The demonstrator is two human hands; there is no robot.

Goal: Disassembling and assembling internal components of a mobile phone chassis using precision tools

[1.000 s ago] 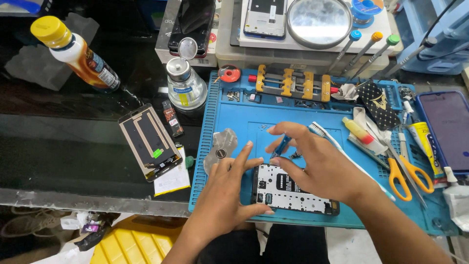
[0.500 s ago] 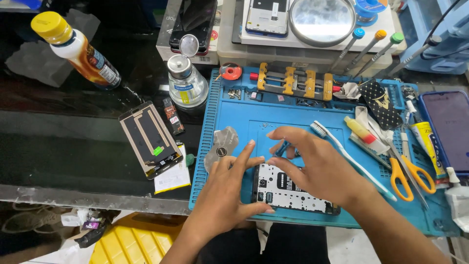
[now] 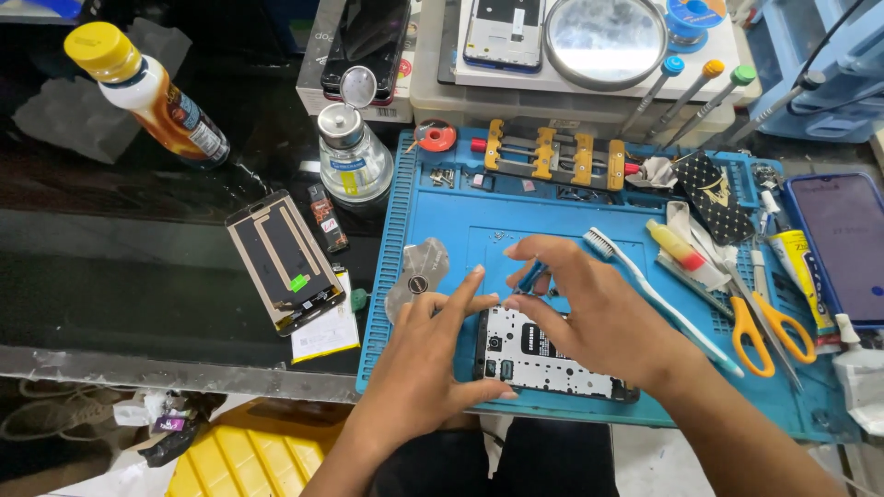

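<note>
opened phone lies crosswise under both hands, tool grip at its upper left corner

on the far left of the dark desk (image 3: 138,276) a yellow-capped bottle (image 3: 147,97) lies tilted, and nearer the mat a loose phone frame (image 3: 284,262) rests flat. a glass dispenser bottle (image 3: 354,156) stands just off the upper left corner of the blue work mat (image 3: 460,212).

on the mat's near edge sits the opened phone (image 3: 543,354), back off and pale inner plate showing. its long axis runs left to right across the person's front, slightly tilted down to the right. the left hand (image 3: 424,359) rests at the phone's left short end, fingers spread, thumb along the near edge, steadying rather than gripping. the right hand (image 3: 599,308) arches over the upper part of the phone; its grip is pressed together, thumb and forefinger pinching a small blue tool (image 3: 532,274) whose tip points down toward the phone's upper left corner. the tool is just beside that corner, and whether it touches cannot be told. the right hand is the nearer one to that point.

further right lie a white toothbrush (image 3: 663,299), orange-handled scissors (image 3: 773,322) and a dark-screened phone (image 3: 843,244) at the mat's right edge.
</note>
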